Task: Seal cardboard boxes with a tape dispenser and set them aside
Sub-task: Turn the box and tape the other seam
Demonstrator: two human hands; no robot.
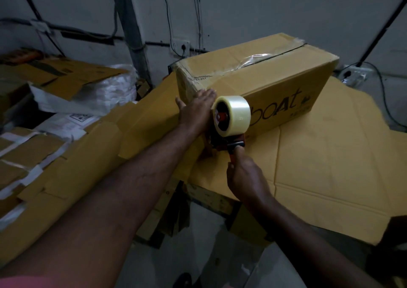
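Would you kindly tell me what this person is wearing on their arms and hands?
Very little. The left hand and right hand are bare, with no gloves and no ring, watch or bracelet visible in the dim light. The left forearm and right forearm look uncovered. A pinkish strip of fabric at the bottom left corner may be clothing.

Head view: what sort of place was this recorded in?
Probably a packing or dispatch room: a tape dispenser is held against a cardboard box, and flattened cartons lie stacked at the left.
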